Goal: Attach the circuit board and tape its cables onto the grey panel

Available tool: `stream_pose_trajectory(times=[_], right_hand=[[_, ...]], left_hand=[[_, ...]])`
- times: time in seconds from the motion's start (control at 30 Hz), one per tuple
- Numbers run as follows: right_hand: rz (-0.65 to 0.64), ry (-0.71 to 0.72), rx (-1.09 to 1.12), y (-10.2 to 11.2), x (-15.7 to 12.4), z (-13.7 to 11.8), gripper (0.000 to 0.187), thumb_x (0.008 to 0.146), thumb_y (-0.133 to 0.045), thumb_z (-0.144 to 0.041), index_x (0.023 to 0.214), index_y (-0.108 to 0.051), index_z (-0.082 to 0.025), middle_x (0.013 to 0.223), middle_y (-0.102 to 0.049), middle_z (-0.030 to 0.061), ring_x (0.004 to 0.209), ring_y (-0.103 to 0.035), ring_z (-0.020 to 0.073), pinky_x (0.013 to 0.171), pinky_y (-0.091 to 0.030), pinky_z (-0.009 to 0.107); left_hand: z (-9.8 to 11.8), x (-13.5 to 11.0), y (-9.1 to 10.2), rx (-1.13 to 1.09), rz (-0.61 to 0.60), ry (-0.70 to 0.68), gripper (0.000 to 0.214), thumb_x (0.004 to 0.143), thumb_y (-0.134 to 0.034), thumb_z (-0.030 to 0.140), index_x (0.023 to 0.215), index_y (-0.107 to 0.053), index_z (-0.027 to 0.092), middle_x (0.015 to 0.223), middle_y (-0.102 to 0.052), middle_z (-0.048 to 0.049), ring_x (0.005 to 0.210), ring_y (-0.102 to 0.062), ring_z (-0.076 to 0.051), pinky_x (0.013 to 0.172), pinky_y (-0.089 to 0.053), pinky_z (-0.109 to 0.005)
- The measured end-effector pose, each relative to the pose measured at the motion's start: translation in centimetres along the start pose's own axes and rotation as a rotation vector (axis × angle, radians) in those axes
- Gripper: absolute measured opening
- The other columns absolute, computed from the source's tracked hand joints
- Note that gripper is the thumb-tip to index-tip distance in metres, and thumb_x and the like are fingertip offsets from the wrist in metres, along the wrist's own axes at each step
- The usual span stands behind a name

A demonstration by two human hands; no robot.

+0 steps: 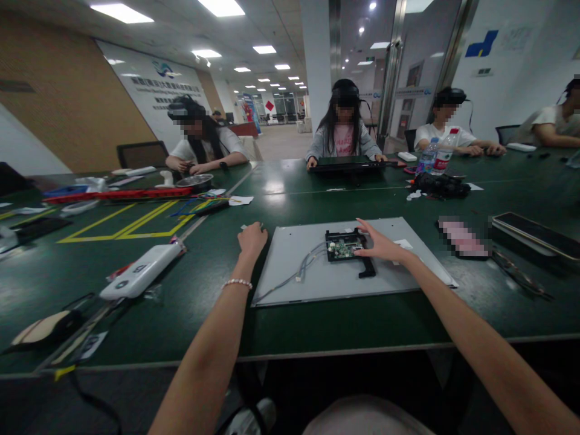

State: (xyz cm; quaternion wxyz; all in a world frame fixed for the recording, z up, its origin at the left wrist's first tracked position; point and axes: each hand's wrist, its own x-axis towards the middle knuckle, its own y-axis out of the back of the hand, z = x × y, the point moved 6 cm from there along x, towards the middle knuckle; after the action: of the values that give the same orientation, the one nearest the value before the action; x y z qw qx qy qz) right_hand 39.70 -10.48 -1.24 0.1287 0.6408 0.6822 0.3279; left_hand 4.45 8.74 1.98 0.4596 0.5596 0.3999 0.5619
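A flat grey panel (290,266), like the back of a screen, lies on the table before me. On it sits a green circuit board (341,248) in a black bracket (368,269), with grey cables (302,266) running left across the panel. My right hand (383,243) is over the right end of the board, fingers and thumb spread apart, its thumb seeming to touch the board. Beside the panel's upper left corner, my left hand (252,240) is curled closed near the tabletop. A small pale bit shows at its fingers, too small to name.
A white power bank (141,272) and a computer mouse (48,329) lie left. To the right are a phone (464,237), a dark case (537,232) and glasses (521,275). Bottles (444,154) stand farther back. Several people sit across the green table (344,329), one holding a dark panel (347,166).
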Motion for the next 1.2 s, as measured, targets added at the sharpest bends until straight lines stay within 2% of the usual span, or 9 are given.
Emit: stream_pose_trajectory(times=[0.17,0.27,0.4,0.5,0.57,0.73,0.83,0.93,1.2], right_hand=[[0.008,0.015,-0.003,0.0,0.0,-0.2,0.106,0.072,-0.073,-0.049,0.151,-0.007,-0.026,0.146,-0.038,0.018,0.135,-0.037,0.0304,0.11,-0.027,0.052],[0.002,0.013,0.004,0.0,-0.1,-0.3,0.105,0.072,-0.072,-0.05,0.151,-0.007,-0.027,0.148,-0.035,0.0176,0.136,-0.035,0.0296,0.11,-0.027,0.051],[0.001,0.014,-0.003,-0.1,-0.1,-0.1,0.103,0.073,-0.07,-0.053,0.151,-0.008,-0.028,0.15,-0.032,0.0159,0.137,-0.033,0.0294,0.111,-0.027,0.05],[0.06,0.032,-0.023,0.2,0.0,0.1,0.096,0.076,-0.068,-0.052,0.15,-0.012,-0.029,0.151,-0.031,0.0139,0.137,-0.032,0.029,0.11,-0.028,0.051],[0.135,0.061,-0.054,0.5,0.2,-0.1,0.087,0.08,-0.064,-0.049,0.149,-0.016,-0.029,0.15,-0.032,0.0119,0.136,-0.033,0.028,0.11,-0.029,0.05],[0.282,0.194,-0.151,1.2,0.2,-2.9,0.066,0.086,-0.058,-0.038,0.145,-0.03,-0.029,0.143,-0.043,0.0088,0.131,-0.04,0.0254,0.109,-0.03,0.047],[0.275,0.25,-0.184,0.8,0.3,-5.0,0.058,0.087,-0.056,-0.033,0.141,-0.037,-0.027,0.139,-0.048,0.0082,0.129,-0.043,0.0243,0.109,-0.032,0.046],[0.228,0.292,-0.215,-0.1,0.7,-6.8,0.051,0.086,-0.056,-0.03,0.136,-0.045,-0.026,0.134,-0.052,0.0082,0.126,-0.045,0.0242,0.108,-0.033,0.046],[0.081,0.317,-0.281,-3.8,3.1,-9.7,0.045,0.081,-0.061,-0.023,0.126,-0.054,-0.019,0.126,-0.057,0.0112,0.118,-0.051,0.0245,0.101,-0.04,0.041]], left_hand=[[-0.2,0.3,0.2,-0.005,0.041,0.009,0.035,0.09,-0.037,0.024,0.104,-0.067,0.012,0.106,-0.067,-0.0176,0.101,-0.061,-0.028,0.082,-0.046,-0.036],[-0.1,0.3,0.7,-0.011,0.069,-0.002,0.039,0.091,-0.033,0.023,0.106,-0.067,0.012,0.107,-0.067,-0.0171,0.101,-0.061,-0.028,0.082,-0.046,-0.035],[1.2,-0.5,2.2,-0.04,0.104,-0.058,0.04,0.092,-0.033,0.025,0.108,-0.068,0.015,0.106,-0.068,-0.0143,0.098,-0.063,-0.025,0.082,-0.047,-0.032],[3.7,-2.0,3.9,-0.094,0.119,-0.167,0.037,0.091,-0.037,0.025,0.108,-0.069,0.018,0.105,-0.069,-0.0116,0.096,-0.063,-0.023,0.082,-0.047,-0.029],[6.1,-3.4,5.1,-0.128,0.118,-0.29,0.035,0.09,-0.04,0.023,0.107,-0.07,0.018,0.105,-0.068,-0.0099,0.095,-0.062,-0.02,0.084,-0.046,-0.027],[11.7,-7.1,6.6,-0.17,0.067,-0.58,0.035,0.089,-0.039,0.019,0.102,-0.072,0.017,0.1,-0.064,-0.0084,0.096,-0.059,-0.017,0.089,-0.044,-0.026],[13.4,-8.7,6.3,-0.13,-0.012,-0.651,0.035,0.089,-0.038,0.018,0.097,-0.072,0.016,0.1,-0.062,-0.0094,0.096,-0.058,-0.019,0.088,-0.044,-0.027],[14.0,-9.8,5.7,-0.08,-0.082,-0.691,0.033,0.087,-0.04,0.016,0.094,-0.072,0.015,0.098,-0.062,-0.0099,0.094,-0.058,-0.019,0.087,-0.044,-0.028],[14.6,-10.9,5.8,-0.093,-0.102,-0.77,0.031,0.084,-0.043,0.014,0.091,-0.072,0.015,0.095,-0.065,-0.0106,0.092,-0.06,-0.02,0.087,-0.044,-0.029]])
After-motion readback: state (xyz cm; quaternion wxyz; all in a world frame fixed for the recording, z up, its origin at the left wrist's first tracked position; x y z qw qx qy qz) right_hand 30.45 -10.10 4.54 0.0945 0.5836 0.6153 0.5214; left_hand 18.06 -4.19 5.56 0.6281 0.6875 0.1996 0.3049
